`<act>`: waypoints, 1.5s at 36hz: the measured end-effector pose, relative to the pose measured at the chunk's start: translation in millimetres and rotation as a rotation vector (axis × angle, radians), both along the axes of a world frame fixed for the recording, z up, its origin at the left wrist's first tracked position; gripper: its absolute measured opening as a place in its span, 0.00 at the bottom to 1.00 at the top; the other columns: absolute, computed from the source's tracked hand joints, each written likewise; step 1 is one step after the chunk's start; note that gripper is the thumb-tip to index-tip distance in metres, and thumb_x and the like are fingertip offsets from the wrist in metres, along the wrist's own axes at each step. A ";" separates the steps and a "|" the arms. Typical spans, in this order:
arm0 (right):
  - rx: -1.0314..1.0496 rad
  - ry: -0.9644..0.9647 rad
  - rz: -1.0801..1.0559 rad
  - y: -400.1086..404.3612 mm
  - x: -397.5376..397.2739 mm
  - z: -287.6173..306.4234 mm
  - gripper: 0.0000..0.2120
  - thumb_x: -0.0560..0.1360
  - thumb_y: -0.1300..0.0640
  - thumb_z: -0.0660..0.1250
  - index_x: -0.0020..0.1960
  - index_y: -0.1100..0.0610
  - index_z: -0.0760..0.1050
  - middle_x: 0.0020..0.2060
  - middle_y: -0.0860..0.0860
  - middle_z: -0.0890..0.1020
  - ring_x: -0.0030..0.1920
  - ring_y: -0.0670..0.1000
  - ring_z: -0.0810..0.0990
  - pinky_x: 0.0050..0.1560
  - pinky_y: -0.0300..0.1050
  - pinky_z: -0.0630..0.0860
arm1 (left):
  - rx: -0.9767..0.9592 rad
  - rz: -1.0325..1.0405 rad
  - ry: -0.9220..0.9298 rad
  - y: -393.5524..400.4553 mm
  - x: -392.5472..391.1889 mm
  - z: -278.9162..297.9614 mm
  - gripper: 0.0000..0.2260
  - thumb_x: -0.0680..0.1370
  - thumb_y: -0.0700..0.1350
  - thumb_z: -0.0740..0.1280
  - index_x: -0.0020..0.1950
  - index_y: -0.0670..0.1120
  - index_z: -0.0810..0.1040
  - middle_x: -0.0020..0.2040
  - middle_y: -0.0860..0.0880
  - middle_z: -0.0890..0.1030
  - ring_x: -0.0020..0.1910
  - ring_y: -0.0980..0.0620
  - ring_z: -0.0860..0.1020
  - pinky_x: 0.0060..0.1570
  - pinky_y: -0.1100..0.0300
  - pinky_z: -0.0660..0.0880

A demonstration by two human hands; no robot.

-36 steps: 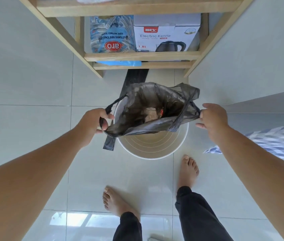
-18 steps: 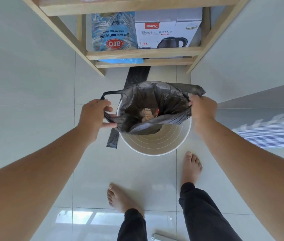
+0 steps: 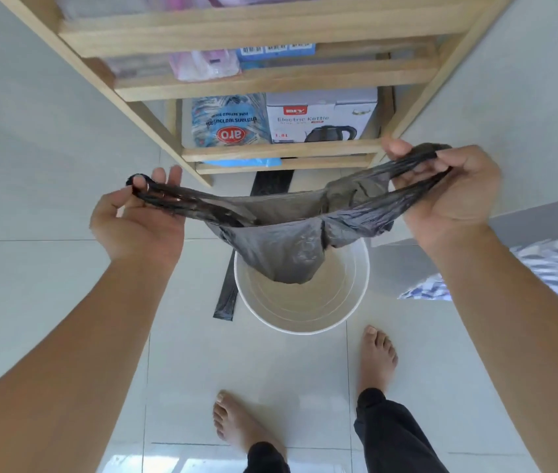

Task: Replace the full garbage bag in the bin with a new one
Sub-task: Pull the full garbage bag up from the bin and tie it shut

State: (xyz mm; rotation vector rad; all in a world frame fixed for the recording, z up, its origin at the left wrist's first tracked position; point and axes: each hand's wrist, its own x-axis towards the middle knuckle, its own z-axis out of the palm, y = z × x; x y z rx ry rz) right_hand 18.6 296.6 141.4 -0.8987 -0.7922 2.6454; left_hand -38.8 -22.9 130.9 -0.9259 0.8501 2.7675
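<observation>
A dark grey garbage bag (image 3: 281, 247) hangs stretched between two raised hands, its sagging belly dipping just inside the rim of a white round bin (image 3: 356, 302) on the tiled floor (image 3: 49, 285). The left hand (image 3: 141, 220) has one handle looped across its palm, thumb hooked over the strand and fingers mostly straight; the right hand (image 3: 455, 196) curls fingers and thumb round the other bunched handle. The bag's mouth is pulled nearly flat, so its contents cannot be seen. The bin's ridged inner wall shows bare below the bag. A long folded black bag (image 3: 230, 291) lies on the floor along the bin's left side, running back under a wooden shelf unit (image 3: 270, 151). On the lowest shelf stand a blue printed packet (image 3: 226, 121) and an electric kettle box (image 3: 322, 117). Open floor spreads to the left; a wall stands close on the right. Two bare feet stand just before the bin. A checked cloth (image 3: 550, 268) is cut off at the right edge.
</observation>
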 end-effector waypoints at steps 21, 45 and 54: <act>0.526 -0.361 0.543 -70.8 25.7 -54.2 0.06 0.69 0.71 0.74 0.43 0.63 0.82 0.33 0.60 0.85 0.33 0.54 0.84 0.37 0.40 0.80 | -0.890 -0.745 -0.214 56.1 31.5 -47.3 0.04 0.75 0.40 0.73 0.42 0.40 0.82 0.30 0.46 0.79 0.25 0.52 0.72 0.27 0.64 0.72; 0.341 -0.554 0.434 -45.3 35.8 -93.7 0.08 0.71 0.75 0.69 0.39 0.64 0.78 0.30 0.59 0.81 0.30 0.56 0.80 0.29 0.42 0.77 | -0.793 -0.770 -0.485 52.2 46.3 -127.6 0.14 0.74 0.29 0.66 0.58 0.41 0.77 0.50 0.42 0.83 0.50 0.47 0.84 0.56 0.54 0.78; 0.309 -0.581 0.537 -48.5 36.1 -112.6 0.10 0.74 0.74 0.65 0.40 0.65 0.82 0.35 0.62 0.80 0.36 0.57 0.79 0.50 0.51 0.80 | -0.750 -0.721 -0.453 67.1 44.6 -129.7 0.15 0.73 0.26 0.52 0.39 0.38 0.76 0.28 0.46 0.75 0.33 0.45 0.72 0.37 0.57 0.70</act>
